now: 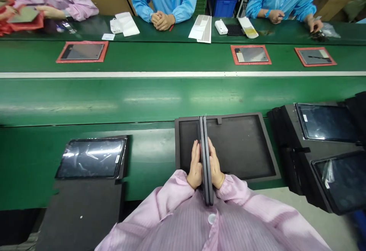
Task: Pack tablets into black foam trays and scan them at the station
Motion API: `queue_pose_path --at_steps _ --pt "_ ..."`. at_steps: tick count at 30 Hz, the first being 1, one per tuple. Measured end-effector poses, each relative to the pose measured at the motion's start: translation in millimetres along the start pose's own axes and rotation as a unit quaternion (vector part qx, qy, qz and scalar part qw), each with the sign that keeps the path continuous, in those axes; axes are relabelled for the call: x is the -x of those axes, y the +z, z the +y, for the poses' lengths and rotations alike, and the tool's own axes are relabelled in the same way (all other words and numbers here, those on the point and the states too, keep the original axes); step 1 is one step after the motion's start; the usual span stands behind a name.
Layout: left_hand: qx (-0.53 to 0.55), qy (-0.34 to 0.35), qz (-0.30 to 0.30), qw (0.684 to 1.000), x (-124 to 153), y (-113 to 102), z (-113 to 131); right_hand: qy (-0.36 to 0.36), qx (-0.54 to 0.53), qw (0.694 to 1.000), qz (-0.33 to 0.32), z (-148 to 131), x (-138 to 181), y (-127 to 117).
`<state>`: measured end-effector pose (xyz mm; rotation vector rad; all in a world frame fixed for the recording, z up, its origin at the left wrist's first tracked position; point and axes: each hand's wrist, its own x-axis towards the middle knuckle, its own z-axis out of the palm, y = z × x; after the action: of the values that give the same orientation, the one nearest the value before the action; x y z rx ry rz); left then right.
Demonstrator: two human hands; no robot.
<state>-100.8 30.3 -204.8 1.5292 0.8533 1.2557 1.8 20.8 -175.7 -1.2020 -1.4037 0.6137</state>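
Two thin dark tablets [205, 144] stand on edge, pressed flat together, over a black foam tray [243, 144] right in front of me. My left hand [195, 167] lies flat against their left side, fingers straight and together. My right hand [215, 165] presses flat on their right side. Both hands clamp the pair between the palms. The tablets' lower ends reach down to my pink smock.
A tablet in a clear bag [91, 158] rests on black foam at the left. Stacked trays with bagged tablets [326, 123] stand at the right. On the far side of the green conveyor [143, 102] lie red-framed tablets [82, 51]. Across the belt, people in blue and pink smocks work.
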Motion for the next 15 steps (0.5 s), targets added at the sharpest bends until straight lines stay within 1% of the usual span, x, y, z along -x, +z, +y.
queue_pose_path --at_steps 2,4,5,6,8,10,11,13,15 --pt "-0.028 0.031 0.026 0.999 -15.1 2.3 24.5 0.009 -0.02 1.0 0.021 -16.8 -10.2 1.2" --pt "-0.025 0.025 0.034 0.999 -40.4 2.5 57.5 0.0 -0.056 0.997 0.044 -40.1 -32.3 -2.7" --pt "-0.013 0.017 0.027 0.999 -53.9 2.5 74.0 -0.003 -0.078 0.996 0.053 -51.4 -45.0 -5.2" --pt "0.0 -0.013 0.024 1.0 -66.7 2.7 88.7 0.007 -0.097 0.994 0.054 -61.1 -57.5 -7.4" --pt "0.027 -0.105 0.021 0.994 -88.0 4.2 109.8 0.063 -0.126 0.989 0.045 -72.7 -78.3 -9.7" --pt "0.05 -0.202 0.029 0.978 -101.7 6.8 118.0 0.14 -0.141 0.98 0.033 -73.6 -91.3 -9.0" --pt "0.06 -0.232 0.034 0.97 -105.8 8.0 118.2 0.168 -0.145 0.974 0.033 -71.4 -94.7 -7.9" --pt "0.08 -0.256 0.042 0.963 -109.3 9.6 113.9 0.189 -0.149 0.97 0.034 -65.3 -96.9 -5.4" --pt "0.1 -0.257 0.045 0.96 -109.1 9.6 108.1 0.182 -0.146 0.972 0.03 -61.0 -95.9 -3.7"
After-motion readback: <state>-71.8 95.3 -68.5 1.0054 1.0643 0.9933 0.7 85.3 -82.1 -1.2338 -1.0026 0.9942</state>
